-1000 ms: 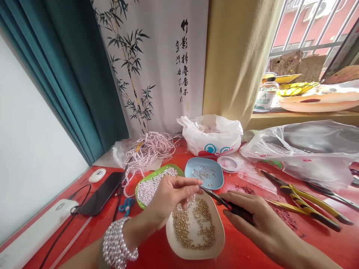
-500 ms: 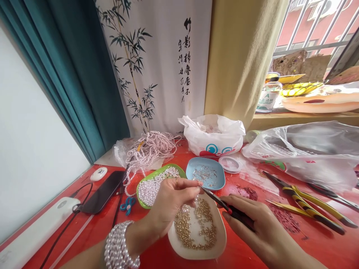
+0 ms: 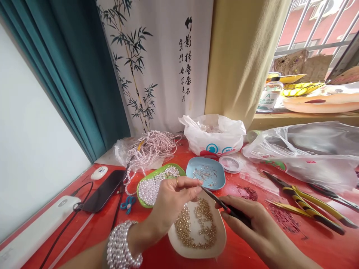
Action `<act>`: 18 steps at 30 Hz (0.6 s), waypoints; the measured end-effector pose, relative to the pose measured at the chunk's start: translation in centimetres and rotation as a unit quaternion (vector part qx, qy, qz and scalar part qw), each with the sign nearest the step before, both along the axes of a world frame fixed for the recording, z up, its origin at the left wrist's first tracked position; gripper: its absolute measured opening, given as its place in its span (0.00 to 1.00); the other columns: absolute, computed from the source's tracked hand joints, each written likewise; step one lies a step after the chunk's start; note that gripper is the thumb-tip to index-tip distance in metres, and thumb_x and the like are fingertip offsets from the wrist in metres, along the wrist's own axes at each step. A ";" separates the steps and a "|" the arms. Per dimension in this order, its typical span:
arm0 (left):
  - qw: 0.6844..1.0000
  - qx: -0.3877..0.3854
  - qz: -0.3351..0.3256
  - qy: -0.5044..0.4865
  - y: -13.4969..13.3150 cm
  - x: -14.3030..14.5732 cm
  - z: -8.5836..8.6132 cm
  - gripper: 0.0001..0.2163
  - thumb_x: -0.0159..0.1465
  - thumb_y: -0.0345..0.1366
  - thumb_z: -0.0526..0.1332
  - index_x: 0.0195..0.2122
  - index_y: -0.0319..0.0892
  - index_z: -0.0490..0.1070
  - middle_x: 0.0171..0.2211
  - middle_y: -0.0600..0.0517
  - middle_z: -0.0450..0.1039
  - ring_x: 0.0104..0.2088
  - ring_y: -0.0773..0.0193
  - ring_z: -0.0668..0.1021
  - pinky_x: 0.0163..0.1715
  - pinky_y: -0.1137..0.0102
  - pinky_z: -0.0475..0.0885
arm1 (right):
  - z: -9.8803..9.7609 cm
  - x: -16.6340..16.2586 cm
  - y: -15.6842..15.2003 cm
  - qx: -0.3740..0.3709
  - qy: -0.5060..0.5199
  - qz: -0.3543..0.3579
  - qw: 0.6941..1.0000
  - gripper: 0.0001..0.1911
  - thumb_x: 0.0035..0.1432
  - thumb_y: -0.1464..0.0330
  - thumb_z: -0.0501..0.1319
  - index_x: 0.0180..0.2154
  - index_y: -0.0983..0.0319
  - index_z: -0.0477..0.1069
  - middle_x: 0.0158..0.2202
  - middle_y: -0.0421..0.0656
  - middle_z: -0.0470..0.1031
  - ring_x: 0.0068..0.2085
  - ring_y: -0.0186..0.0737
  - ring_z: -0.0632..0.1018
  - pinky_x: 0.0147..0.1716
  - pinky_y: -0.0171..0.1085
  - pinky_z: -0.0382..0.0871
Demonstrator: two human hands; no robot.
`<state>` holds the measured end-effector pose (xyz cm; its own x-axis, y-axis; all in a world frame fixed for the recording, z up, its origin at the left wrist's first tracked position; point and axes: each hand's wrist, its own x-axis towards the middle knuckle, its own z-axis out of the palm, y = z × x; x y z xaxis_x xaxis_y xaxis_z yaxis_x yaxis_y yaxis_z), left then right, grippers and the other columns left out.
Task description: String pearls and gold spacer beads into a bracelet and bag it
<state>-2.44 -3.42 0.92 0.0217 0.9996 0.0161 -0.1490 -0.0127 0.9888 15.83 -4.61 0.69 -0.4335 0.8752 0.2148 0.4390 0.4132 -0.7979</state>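
the left hand (image 3: 172,198) hovered over the white rounded dish of small gold beads (image 3: 198,224), its thumb and fingers pinched together on something too small to make out. a wide bracelet of white pearls (image 3: 121,246) wrapped its wrist. the right hand (image 3: 249,222) came in from 4 o'clock, clenched around the red-and-black handles of the slim dark-tipped pliers (image 3: 221,204). the pliers' tip pointed to 10 o'clock and met the left fingertips (image 3: 198,185) just above the far rim of the white dish; whether the tip was touching them could not be told.

at 11 o'clock from the white dish lay the green plastic tray of loose white pearls (image 3: 157,183), partly behind the left hand. at 12 o'clock sat the light blue dish of thin silver pins (image 3: 206,173), and just beside that, at 2 o'clock, a small round clear spool (image 3: 230,163). farther back at 12 o'clock stood a white plastic bag with blue and red print (image 3: 214,136), and at 11 o'clock a heap of strung pink-white pearls (image 3: 150,147).

to 3 o'clock on the red tabletop (image 3: 246,250) lay yellow-and-black handled pliers (image 3: 305,203), well apart from the right hand, with a large crumpled clear plastic bag (image 3: 305,145) behind them. to 9 o'clock lay a black phone (image 3: 103,190), a small pair of blue-handled scissors (image 3: 127,204) and a white power strip (image 3: 39,229).
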 end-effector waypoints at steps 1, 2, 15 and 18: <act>1.000 0.004 -0.002 0.004 0.0 0.0 0.1 0.05 0.48 0.31 0.66 0.28 0.38 0.77 0.29 0.50 0.77 0.23 0.72 0.73 0.26 0.76 0.70 | 0.0 0.0 0.0 0.000 0.001 0.001 1.000 0.16 0.57 0.65 0.51 0.40 0.64 0.72 0.29 0.45 0.76 0.29 0.40 0.75 0.26 0.35 0.71; 1.000 0.008 -0.004 0.005 0.1 0.0 0.1 0.05 0.48 0.31 0.66 0.28 0.38 0.77 0.30 0.50 0.77 0.24 0.71 0.73 0.26 0.77 0.70 | 0.1 0.0 0.0 0.001 -0.001 0.003 1.000 0.16 0.57 0.65 0.51 0.40 0.64 0.72 0.28 0.44 0.75 0.29 0.40 0.75 0.26 0.35 0.70; 0.999 0.019 -0.003 0.038 0.2 -0.1 0.0 0.07 0.49 0.34 0.66 0.29 0.38 0.77 0.32 0.48 0.77 0.25 0.69 0.74 0.26 0.75 0.72 | 0.7 -0.4 -0.1 0.086 -0.042 -0.023 0.995 0.15 0.54 0.70 0.51 0.39 0.62 0.74 0.28 0.44 0.76 0.22 0.34 0.72 0.20 0.31 0.64; 0.996 0.045 0.011 0.070 0.1 -0.2 0.2 0.06 0.49 0.33 0.66 0.29 0.40 0.77 0.31 0.49 0.77 0.25 0.68 0.75 0.26 0.74 0.72 | 0.7 -0.4 -0.2 0.078 -0.040 -0.022 0.996 0.15 0.54 0.70 0.50 0.38 0.63 0.74 0.29 0.44 0.76 0.22 0.33 0.71 0.19 0.31 0.63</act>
